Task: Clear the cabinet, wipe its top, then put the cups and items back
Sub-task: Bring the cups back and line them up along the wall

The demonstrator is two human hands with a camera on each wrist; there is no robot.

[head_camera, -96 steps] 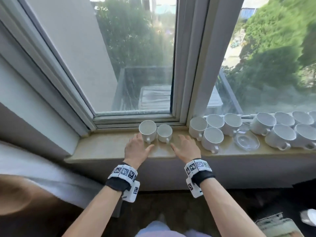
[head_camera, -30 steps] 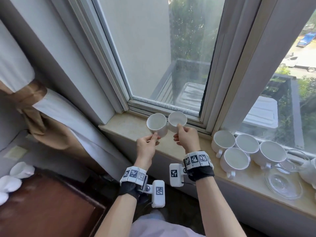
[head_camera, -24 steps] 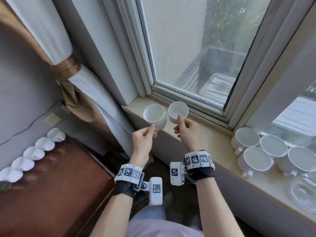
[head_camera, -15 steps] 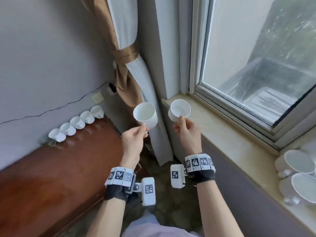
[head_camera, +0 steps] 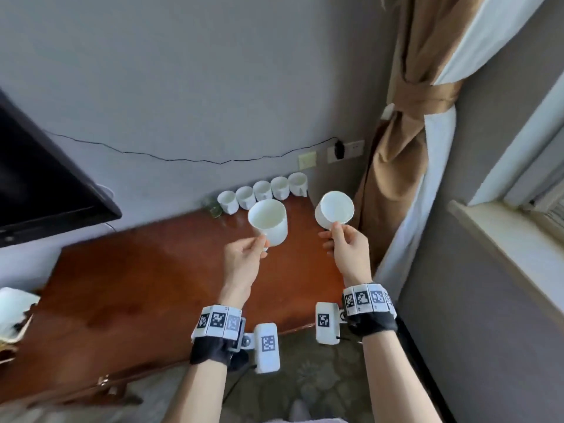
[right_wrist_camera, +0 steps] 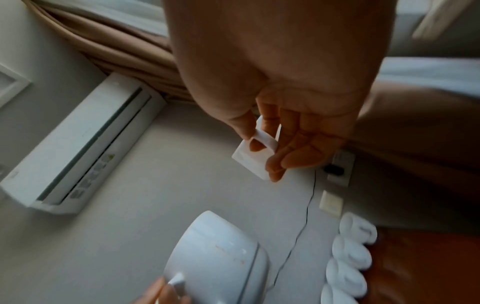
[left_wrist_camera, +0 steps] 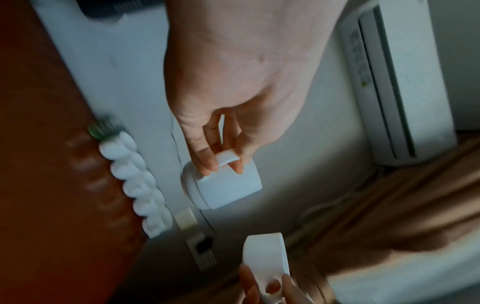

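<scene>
My left hand (head_camera: 244, 254) pinches the handle of a white cup (head_camera: 269, 221) and holds it in the air over the reddish-brown cabinet top (head_camera: 146, 288). My right hand (head_camera: 345, 245) pinches the handle of a second white cup (head_camera: 334, 208) beside it, near the cabinet's right end. In the left wrist view thumb and fingers clamp the handle of the left cup (left_wrist_camera: 223, 185). The right wrist view shows the right cup (right_wrist_camera: 255, 162) partly hidden behind my fingers. Several white cups (head_camera: 262, 190) stand in a row against the wall at the cabinet's back right.
A small green glass (head_camera: 213, 207) stands left of the cup row. A black television (head_camera: 36, 184) hangs at the left. A tied beige curtain (head_camera: 406, 132) hangs right of the cabinet, wall sockets (head_camera: 345, 151) beside it. The windowsill (head_camera: 512, 254) runs along the right.
I have lifted the two cups off the windowsill and turned left with them. They now hang over the cabinet instead of the sill, and the view has swung from the window to the cabinet.
</scene>
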